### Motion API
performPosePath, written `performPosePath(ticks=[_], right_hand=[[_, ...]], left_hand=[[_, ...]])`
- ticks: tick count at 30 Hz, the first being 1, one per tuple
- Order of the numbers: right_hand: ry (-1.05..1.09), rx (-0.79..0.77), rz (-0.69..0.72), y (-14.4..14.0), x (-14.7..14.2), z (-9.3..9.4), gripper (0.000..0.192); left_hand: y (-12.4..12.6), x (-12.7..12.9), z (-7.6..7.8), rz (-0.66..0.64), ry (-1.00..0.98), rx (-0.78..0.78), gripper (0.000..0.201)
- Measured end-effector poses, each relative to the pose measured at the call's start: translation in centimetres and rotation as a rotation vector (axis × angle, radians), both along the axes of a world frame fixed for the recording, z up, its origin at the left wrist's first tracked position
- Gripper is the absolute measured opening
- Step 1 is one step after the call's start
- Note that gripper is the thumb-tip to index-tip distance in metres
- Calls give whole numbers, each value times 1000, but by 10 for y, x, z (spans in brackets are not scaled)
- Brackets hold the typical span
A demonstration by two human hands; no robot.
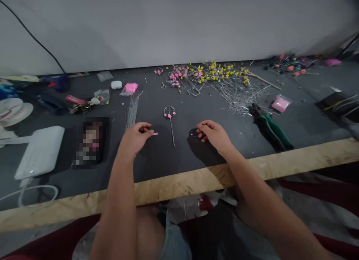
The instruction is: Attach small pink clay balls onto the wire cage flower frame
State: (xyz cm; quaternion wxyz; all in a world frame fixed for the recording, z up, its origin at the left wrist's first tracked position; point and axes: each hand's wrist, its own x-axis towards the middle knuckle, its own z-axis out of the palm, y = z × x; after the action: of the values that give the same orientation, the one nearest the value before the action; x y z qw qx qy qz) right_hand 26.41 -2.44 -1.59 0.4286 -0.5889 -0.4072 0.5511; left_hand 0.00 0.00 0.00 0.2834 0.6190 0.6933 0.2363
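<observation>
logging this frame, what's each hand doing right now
Left hand: fingers curled, pinching a small pink piece at the fingertips.
Right hand: curled loosely on the dark mat, pink bits at its fingertips; whether it holds one cannot be told.

The dark grey matt worktop (303,125) looks like cloth or felt, edged at six o'clock by a rough, pale chipboard strip (179,185). At its centre lies a thin shiny metal wire loop on a stem (170,119); at three o'clock, pliers with smooth green plastic grips (273,130), and at nine o'clock a glossy white plastic pouch (40,151).
</observation>
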Motion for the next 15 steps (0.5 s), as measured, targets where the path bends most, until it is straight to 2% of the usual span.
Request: performPosePath(ticks=[6,10,15], right_hand=[[-25,75,-71,-1,-1,-7,12],[-49,85,-100,1,-3,-9,10],[-123,99,-114,0,-5,-9,13]], left_hand=[[-5,0,-11,70,-100,54,28],[-4,2,-21,43,-34,102,30],[-9,4,-22,34,50,145,27]])
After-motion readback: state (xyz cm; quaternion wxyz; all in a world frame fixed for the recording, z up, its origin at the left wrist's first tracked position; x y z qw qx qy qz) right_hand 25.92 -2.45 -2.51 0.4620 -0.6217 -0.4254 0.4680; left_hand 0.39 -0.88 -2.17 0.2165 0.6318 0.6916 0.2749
